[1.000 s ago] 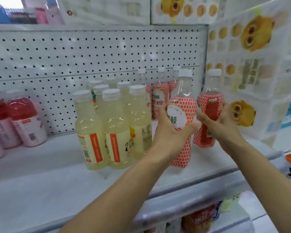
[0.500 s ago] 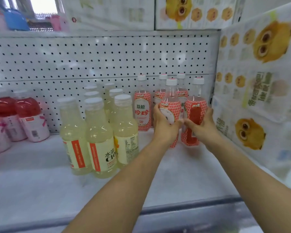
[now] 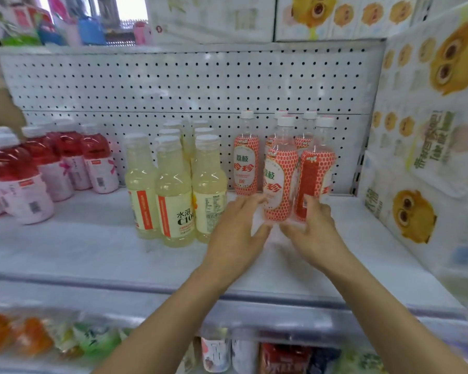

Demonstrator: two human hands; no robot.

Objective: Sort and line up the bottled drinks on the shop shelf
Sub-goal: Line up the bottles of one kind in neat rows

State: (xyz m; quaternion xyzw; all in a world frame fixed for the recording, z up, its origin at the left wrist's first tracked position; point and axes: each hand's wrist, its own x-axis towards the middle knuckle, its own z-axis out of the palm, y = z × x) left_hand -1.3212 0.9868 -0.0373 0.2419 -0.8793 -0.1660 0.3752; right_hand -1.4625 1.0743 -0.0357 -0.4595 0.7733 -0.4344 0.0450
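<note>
Lychee bottles (image 3: 280,182) upright, fingers (image 3: 250,202) at their bases

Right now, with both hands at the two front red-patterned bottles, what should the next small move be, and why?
Probably the right hand should twist the right front bottle until its white label faces out. That bottle shows a red side panel, while the left front bottle and the rear-left bottle show white labels. The right hand and the left hand both look open, at the bottles' bases.

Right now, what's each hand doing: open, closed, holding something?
Left hand: open, fingertips touching the front left red bottle.
Right hand: open, thumb against the front right red bottle.
</note>
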